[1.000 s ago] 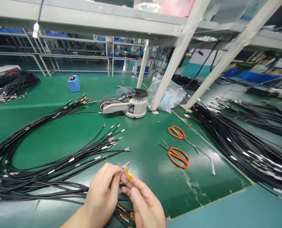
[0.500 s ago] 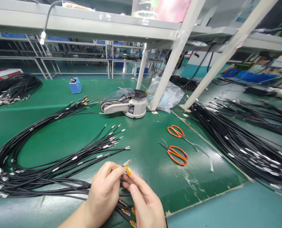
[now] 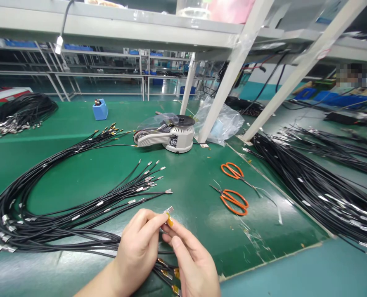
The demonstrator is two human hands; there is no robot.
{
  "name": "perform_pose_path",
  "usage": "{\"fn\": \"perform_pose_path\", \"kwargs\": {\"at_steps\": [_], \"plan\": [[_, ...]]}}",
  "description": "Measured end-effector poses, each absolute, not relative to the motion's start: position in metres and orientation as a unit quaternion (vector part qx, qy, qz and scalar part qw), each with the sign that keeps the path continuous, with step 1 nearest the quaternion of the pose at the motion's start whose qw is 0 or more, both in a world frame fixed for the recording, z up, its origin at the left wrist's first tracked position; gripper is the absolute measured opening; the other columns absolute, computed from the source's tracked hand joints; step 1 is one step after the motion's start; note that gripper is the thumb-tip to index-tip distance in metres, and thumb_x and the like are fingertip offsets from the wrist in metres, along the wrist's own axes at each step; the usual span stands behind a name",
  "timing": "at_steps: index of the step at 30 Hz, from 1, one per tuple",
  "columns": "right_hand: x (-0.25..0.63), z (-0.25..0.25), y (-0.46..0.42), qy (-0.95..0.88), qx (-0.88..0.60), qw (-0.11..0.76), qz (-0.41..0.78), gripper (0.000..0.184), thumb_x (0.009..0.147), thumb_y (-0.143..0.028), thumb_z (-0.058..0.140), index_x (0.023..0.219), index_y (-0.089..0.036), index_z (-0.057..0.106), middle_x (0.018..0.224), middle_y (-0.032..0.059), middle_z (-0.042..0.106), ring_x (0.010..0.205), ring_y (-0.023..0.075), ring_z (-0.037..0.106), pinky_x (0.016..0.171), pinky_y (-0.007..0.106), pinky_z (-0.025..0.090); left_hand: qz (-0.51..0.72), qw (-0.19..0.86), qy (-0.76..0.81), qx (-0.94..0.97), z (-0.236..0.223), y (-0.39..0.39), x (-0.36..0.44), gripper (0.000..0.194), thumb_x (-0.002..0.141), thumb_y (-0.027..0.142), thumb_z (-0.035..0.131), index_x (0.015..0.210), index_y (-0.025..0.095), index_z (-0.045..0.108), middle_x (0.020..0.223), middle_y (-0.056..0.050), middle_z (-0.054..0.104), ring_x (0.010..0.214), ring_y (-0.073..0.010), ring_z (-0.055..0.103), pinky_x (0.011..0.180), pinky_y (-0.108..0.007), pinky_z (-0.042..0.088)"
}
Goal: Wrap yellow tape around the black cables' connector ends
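Note:
My left hand (image 3: pixel 141 243) is closed, thumb and forefinger pinching a black cable just below its small silver connector (image 3: pixel 169 209). Against the connector's base lies a short piece of yellow tape (image 3: pixel 170 220). My right hand (image 3: pixel 195 260) meets it from the right, forefinger at the tape and thumb bent in below; the exact grip is partly hidden. Beneath both hands run several cable ends (image 3: pixel 166 273) with yellow tape on them. Left of my hands, a bundle of black cables (image 3: pixel 87 210) curves over the green table, silver connectors pointing right.
A round tape dispenser (image 3: pixel 178 138) stands at the table's middle back. Two orange-handled scissors (image 3: pixel 235 202) lie to the right. Behind them rise white posts (image 3: pixel 225 82). More black cables (image 3: pixel 313 185) cover the right side, and a blue holder (image 3: pixel 100 110) sits at the back.
The whole view has shifted slightly, so the table's things appear a little further right. Both hands keep nearly the same pose around the connector and tape.

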State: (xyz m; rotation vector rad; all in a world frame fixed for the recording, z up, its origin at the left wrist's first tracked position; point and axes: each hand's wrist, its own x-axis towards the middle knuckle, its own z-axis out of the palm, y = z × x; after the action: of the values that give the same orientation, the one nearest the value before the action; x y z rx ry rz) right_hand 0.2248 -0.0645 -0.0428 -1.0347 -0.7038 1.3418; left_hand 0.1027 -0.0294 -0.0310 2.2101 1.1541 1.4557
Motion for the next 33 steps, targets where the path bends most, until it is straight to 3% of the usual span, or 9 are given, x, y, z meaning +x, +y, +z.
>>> {"fn": "perform_pose_path", "kwargs": {"at_steps": [7, 14, 25, 30, 33], "plan": [[0.2249, -0.0449, -0.065, -0.317, -0.449, 0.604, 0.577, 0.032, 0.074, -0.043, 0.071, 0.1, -0.026, 0.074, 0.107, 0.0086, 0.072, 0.099, 0.0266, 0.067, 0.089, 0.04, 0.054, 0.489, 0.118, 0.4, 0.766, -0.0331, -0.0292, 0.1015, 0.038, 0.087, 0.002, 0.043, 0.117, 0.02, 0.057, 0.081, -0.004, 0.062, 0.072, -0.0114, 0.058, 0.064, -0.021, 0.051], [0.2237, -0.0419, -0.0641, -0.319, -0.44, 0.611, 0.576, 0.03, 0.076, -0.043, 0.07, 0.099, -0.026, 0.074, 0.107, 0.0085, 0.073, 0.099, 0.0255, 0.067, 0.088, 0.037, 0.054, 0.486, 0.132, 0.42, 0.755, -0.0333, -0.0285, 0.1025, 0.027, 0.088, 0.006, 0.047, 0.109, 0.019, 0.058, 0.081, -0.003, 0.063, 0.073, -0.012, 0.059, 0.066, -0.023, 0.05], [0.2218, -0.04, -0.063, -0.31, -0.434, 0.612, 0.584, 0.032, 0.074, -0.041, 0.072, 0.1, -0.023, 0.074, 0.108, 0.0105, 0.072, 0.1, 0.0281, 0.066, 0.089, 0.042, 0.053, 0.493, 0.149, 0.427, 0.743, -0.0313, -0.0282, 0.1029, 0.019, 0.088, 0.007, 0.047, 0.096, 0.02, 0.059, 0.075, 0.0, 0.06, 0.067, -0.0105, 0.057, 0.061, -0.022, 0.048], [0.223, -0.0399, -0.062, -0.306, -0.428, 0.61, 0.592, 0.033, 0.074, -0.042, 0.072, 0.101, -0.023, 0.074, 0.107, 0.0109, 0.072, 0.102, 0.0282, 0.065, 0.09, 0.041, 0.052, 0.486, 0.132, 0.42, 0.755, -0.0343, -0.0277, 0.1015, 0.027, 0.09, 0.008, 0.045, 0.11, 0.02, 0.058, 0.083, -0.003, 0.063, 0.073, -0.0114, 0.059, 0.066, -0.023, 0.05], [0.2245, -0.0411, -0.0627, -0.302, -0.435, 0.602, 0.597, 0.036, 0.073, -0.044, 0.072, 0.103, -0.023, 0.073, 0.109, 0.0115, 0.072, 0.103, 0.0292, 0.065, 0.09, 0.043, 0.052, 0.483, 0.128, 0.434, 0.749, -0.0341, -0.0267, 0.1017, 0.023, 0.089, 0.01, 0.048, 0.108, 0.019, 0.059, 0.083, -0.003, 0.065, 0.072, -0.0115, 0.061, 0.067, -0.023, 0.05]]}}
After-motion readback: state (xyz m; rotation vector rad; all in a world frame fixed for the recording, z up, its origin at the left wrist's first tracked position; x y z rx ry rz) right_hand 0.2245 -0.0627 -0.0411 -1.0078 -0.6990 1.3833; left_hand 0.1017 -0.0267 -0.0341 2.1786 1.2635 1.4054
